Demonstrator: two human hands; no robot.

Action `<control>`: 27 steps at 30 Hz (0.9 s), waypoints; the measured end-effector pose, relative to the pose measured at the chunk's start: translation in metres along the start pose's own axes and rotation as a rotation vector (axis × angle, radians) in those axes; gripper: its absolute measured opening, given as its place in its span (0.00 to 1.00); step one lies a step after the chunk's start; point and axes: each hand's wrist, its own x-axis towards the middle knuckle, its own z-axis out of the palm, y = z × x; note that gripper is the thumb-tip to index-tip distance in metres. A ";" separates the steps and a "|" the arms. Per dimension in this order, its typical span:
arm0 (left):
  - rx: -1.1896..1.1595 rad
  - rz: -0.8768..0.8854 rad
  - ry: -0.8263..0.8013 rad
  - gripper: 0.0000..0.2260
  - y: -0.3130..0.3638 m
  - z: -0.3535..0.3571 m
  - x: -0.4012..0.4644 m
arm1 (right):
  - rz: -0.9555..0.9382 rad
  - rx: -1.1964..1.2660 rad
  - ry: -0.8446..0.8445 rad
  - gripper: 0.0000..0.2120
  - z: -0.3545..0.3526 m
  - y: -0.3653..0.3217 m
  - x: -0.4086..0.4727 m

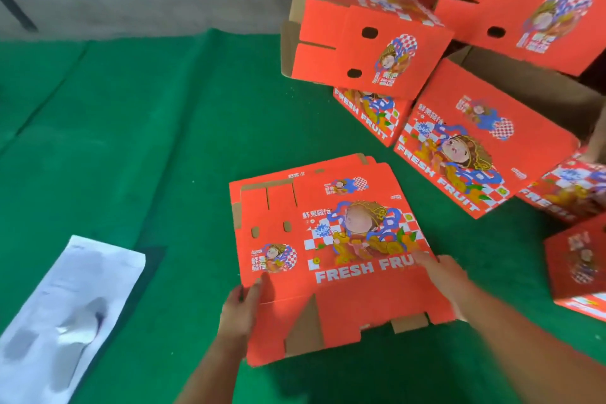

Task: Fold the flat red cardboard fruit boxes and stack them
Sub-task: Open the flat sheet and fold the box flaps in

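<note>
**Both hands on top flat box, folded boxes heaped at 1–3 o'clock**

Flat red printed cardboard fruit box [328, 239] lies on top of a small pile of same flat blanks [377, 162], centre of frame toward 5 o'clock, on the green felt-like floor cover [147, 141]. "FRESH FRUIT" print faces up, brown underside of the flaps shows at the near edge.

Left hand [241, 308] at 6–7 o'clock grips the near-left edge of the flat box, thumb on top, fingers curled under the edge. Right hand [446, 275] at 4–5 o'clock lies on the right edge, index finger stretched flat across the print; the other fingers are blurred, so cannot tell whether it grips.

Heap of folded red cardboard fruit boxes [370, 46] at 1–3 o'clock, tilted, leaning on one another, some on their sides with round holes showing.

White crumpled plastic bag [69, 315] at 8 o'clock, flat on the cover, well apart from the box.
</note>
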 end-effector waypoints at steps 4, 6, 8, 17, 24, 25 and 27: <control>-0.001 0.086 0.002 0.18 0.007 -0.009 0.011 | -0.055 0.092 0.013 0.23 0.014 0.005 -0.014; 0.018 0.130 0.013 0.16 0.008 -0.016 0.016 | -0.063 0.119 0.007 0.20 0.020 0.010 -0.021; 0.017 0.178 0.042 0.15 0.011 -0.026 0.019 | -0.056 0.116 0.000 0.18 0.022 0.011 -0.027; -0.050 0.222 -0.116 0.03 0.055 -0.043 0.019 | -0.176 0.034 0.086 0.13 0.015 -0.005 -0.048; -0.176 0.198 -0.135 0.30 0.067 -0.039 -0.019 | -0.277 0.074 0.104 0.16 -0.001 -0.028 -0.081; -0.282 0.161 -0.209 0.34 0.067 -0.035 -0.028 | -0.315 0.108 0.070 0.15 0.000 -0.032 -0.089; -0.441 0.110 -0.401 0.40 0.070 -0.022 -0.049 | -0.362 0.184 -0.031 0.16 0.007 -0.036 -0.105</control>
